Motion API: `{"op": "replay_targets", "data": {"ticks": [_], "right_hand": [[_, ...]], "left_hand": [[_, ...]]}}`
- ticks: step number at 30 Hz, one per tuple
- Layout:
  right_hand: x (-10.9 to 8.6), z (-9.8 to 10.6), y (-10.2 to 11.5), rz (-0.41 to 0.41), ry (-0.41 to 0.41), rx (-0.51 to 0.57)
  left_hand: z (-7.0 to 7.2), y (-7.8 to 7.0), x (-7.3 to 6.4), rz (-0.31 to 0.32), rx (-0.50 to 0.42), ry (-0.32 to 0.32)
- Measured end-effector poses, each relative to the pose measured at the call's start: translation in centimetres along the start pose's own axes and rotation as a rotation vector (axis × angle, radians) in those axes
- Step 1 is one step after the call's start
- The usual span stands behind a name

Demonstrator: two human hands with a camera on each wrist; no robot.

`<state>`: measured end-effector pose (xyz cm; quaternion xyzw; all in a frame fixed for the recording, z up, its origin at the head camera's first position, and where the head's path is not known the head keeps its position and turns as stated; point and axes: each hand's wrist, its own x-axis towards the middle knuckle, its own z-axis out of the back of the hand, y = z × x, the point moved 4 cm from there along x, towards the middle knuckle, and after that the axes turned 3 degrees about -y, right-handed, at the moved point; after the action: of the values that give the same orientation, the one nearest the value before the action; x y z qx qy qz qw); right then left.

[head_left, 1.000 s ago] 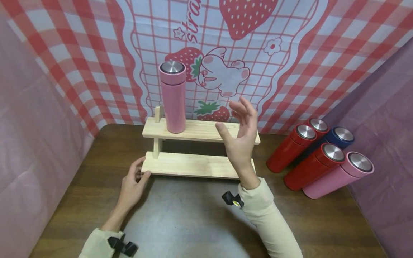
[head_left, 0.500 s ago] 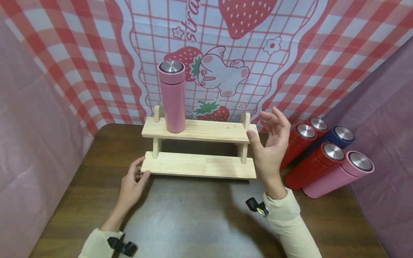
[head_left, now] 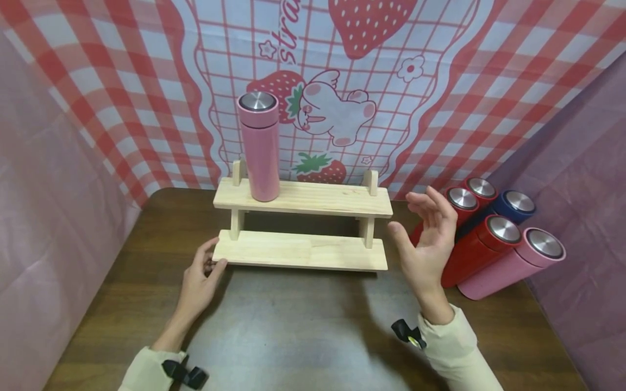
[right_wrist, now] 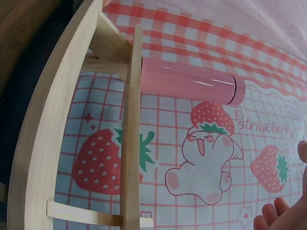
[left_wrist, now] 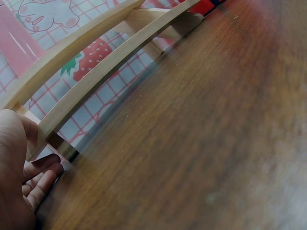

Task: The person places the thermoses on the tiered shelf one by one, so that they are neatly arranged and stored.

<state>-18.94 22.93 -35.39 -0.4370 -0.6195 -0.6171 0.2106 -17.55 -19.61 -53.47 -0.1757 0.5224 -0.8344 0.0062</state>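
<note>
A two-tier wooden shelf [head_left: 298,251] stands on the table, and one pink thermos bottle [head_left: 261,152] is upright on the left of its upper board. My left hand [head_left: 199,279] grips the left end of the lower board; in the left wrist view the thumb lies at the board's end and the fingertips [left_wrist: 45,179] curl below it. My right hand [head_left: 430,250] is in the air right of the shelf, fingers loosely bent, thumb apart, holding nothing. Behind it, partly covered, are several more thermos bottles: red [head_left: 489,244], blue [head_left: 515,203] and pink [head_left: 523,260].
The brown wooden table [head_left: 293,326] carries everything. A checked strawberry-print cloth [head_left: 337,54] hangs right behind the shelf. Pink cloths hang at the left [head_left: 49,190] and right [head_left: 582,190] sides, the right one close to the bottles.
My right hand has moved right and somewhat toward me, from in front of the shelf to beside the grouped bottles. The left hand stays at the shelf's end; the bottle on the shelf has not moved.
</note>
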Motion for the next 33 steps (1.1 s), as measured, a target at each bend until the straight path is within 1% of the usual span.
{"op": "replay_targets", "data": {"ticks": [1, 3, 7, 8, 10, 13, 17, 20, 24, 28, 33], "right_hand": [[0.0, 0.2, 0.1, 0.0, -0.013, 0.017], [-0.1, 0.5, 0.2, 0.0, -0.04, 0.047], [-0.4, 1.0, 0.4, -0.01, -0.087, 0.104], [-0.4, 1.1, 0.4, -0.011, -0.092, 0.111], [-0.3, 1.3, 0.5, -0.012, -0.103, 0.118], [0.0, 1.6, 0.5, -0.01, -0.126, 0.113], [0.5, 2.3, 0.5, -0.003, -0.175, 0.094], [0.8, 2.6, 0.6, 0.006, -0.208, 0.077], [1.1, 2.7, 0.8, 0.019, -0.237, 0.052], [1.3, 2.8, 1.0, 0.021, -0.246, 0.022], [1.5, 3.0, 1.1, 0.025, -0.243, -0.029]], "left_hand": [[0.0, 0.1, 0.0, -0.006, -0.004, -0.002], [-0.2, 0.7, 0.2, -0.031, -0.027, -0.009], [-0.4, 1.0, 0.1, -0.04, -0.038, -0.011], [-0.4, 1.0, 0.0, -0.044, -0.041, -0.012], [-0.3, 0.5, -0.1, -0.031, -0.028, -0.009], [-0.2, 0.4, -0.1, -0.037, -0.033, -0.025], [-0.1, 0.2, 0.0, -0.015, -0.011, -0.023], [0.0, 0.1, 0.1, 0.01, 0.01, -0.008], [0.0, -0.1, 0.2, 0.014, 0.027, 0.005], [0.1, -0.3, 0.1, 0.013, 0.03, 0.007], [0.0, -0.2, 0.1, 0.009, 0.023, 0.01]]}}
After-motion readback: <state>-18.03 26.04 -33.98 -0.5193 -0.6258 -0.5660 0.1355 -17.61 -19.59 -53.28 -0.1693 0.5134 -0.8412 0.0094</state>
